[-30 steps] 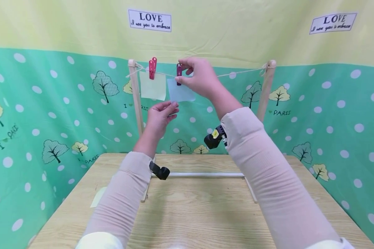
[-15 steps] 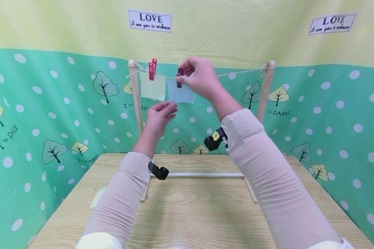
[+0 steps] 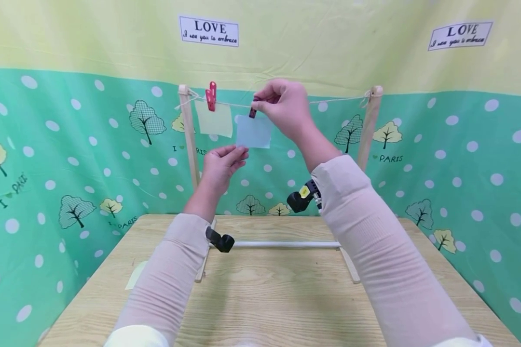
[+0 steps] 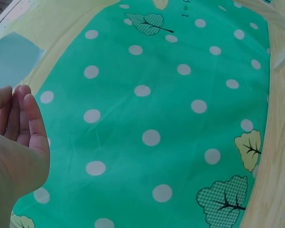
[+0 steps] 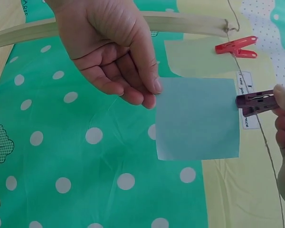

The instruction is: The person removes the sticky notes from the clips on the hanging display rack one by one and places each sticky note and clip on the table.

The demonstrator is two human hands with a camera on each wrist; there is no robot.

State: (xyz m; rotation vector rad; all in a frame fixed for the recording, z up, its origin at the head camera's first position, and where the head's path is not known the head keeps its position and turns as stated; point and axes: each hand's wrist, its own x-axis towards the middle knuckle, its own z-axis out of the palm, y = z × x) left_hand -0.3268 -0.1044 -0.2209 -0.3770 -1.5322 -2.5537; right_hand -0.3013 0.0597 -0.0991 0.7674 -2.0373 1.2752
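At upper centre of the head view, the raised right hand (image 3: 290, 107) pinches a slim dark-purple clothespin (image 3: 253, 113); lower, the left hand (image 3: 219, 165) pinches a square light-blue paper (image 3: 256, 134) by its lower-left corner.

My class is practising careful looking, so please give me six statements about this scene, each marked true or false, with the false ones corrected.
1. The left hand pinches a corner of the blue paper. True.
2. The red clip holds the pale yellow paper at the string. True.
3. The right hand holds the red clip. False: it holds the dark purple clip.
4. In the head view, the blue paper is left of the pale yellow paper. False: it is to the right.
5. Another pale sheet lies on the table, partly hidden by the left arm. True.
6. Both sleeves are black. False: they are pale.
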